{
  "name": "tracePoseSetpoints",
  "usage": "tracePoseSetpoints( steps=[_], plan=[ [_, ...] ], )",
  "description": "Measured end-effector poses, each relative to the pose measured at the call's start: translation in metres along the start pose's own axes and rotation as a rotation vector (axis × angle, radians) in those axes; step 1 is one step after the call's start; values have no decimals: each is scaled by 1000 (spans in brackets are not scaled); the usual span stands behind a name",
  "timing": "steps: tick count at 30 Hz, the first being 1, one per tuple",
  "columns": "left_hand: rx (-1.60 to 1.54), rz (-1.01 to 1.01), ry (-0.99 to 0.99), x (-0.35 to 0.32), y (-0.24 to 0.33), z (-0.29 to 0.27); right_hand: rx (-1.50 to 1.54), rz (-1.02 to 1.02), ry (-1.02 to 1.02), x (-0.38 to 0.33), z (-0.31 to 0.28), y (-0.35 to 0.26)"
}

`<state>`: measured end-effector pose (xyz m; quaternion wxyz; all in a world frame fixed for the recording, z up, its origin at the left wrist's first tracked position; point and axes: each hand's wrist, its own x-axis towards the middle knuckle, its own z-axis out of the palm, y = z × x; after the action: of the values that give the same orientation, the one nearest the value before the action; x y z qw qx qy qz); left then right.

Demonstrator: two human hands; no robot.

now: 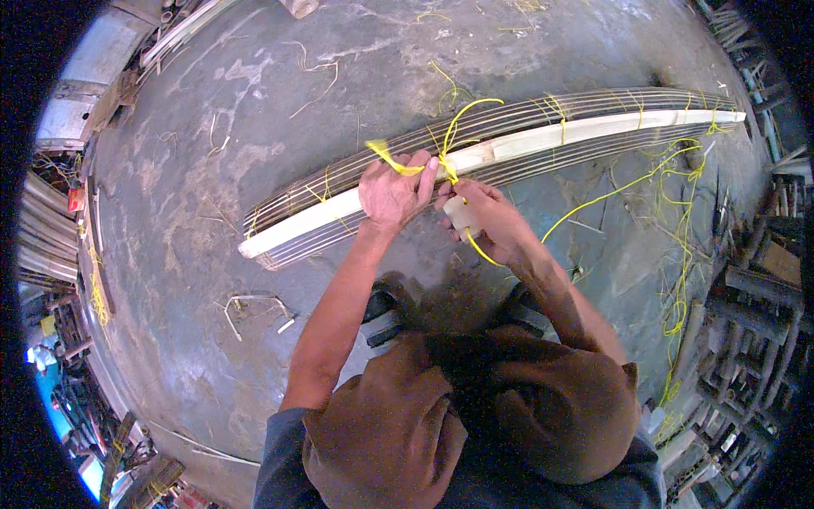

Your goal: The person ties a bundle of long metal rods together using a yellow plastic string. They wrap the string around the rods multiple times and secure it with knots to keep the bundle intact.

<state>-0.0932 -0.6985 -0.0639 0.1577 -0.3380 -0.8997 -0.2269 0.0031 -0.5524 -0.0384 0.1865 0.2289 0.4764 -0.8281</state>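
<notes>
One curled right hand (487, 219) grips a pale block (463, 217), maybe to pull its yellow cord (481, 252), while the bent left hand (392, 193), its grip hidden, covers some white strip (526, 143), likely steadying it, over thin sticks (509, 116) on the floor (186, 195).

A concrete floor (191, 254) streaked with pale patches carries a bent, whitish strip (254, 297) left of center. Long pale poles (182, 38) lie at its upper-left corner; curved greyish lengths (47, 229) are stacked along the left edge, near a small red object (76, 200). Dark pieces (763, 331), apparently wooden, crowd the right edge.
</notes>
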Motion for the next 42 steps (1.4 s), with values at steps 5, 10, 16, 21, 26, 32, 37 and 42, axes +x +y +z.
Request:
tracePoseSetpoints(
  steps=[5,10,16,21,26,32,37,42],
  plan=[
    [-1,-26,128,3,0,-1,-31,-50,54,-3,9,0],
    [-95,-268,-166,15,1,-6,-329,-230,160,-3,-11,58],
    [-210,48,84,-9,-18,-3,-143,-147,103,-10,-11,41],
    [-192,274,-55,-14,-33,-26,-277,-197,88,-8,-15,35],
    [-82,656,-302,-10,-29,-26,-114,-216,19,7,-14,47],
    [-84,723,-498,-3,-33,-32,-552,-438,153,7,-9,53],
    [-229,243,-409,1,-18,-24,-1292,-789,269,11,-1,62],
    [-199,117,-437,0,-10,-20,-1254,-846,222,0,15,60]
  ],
)
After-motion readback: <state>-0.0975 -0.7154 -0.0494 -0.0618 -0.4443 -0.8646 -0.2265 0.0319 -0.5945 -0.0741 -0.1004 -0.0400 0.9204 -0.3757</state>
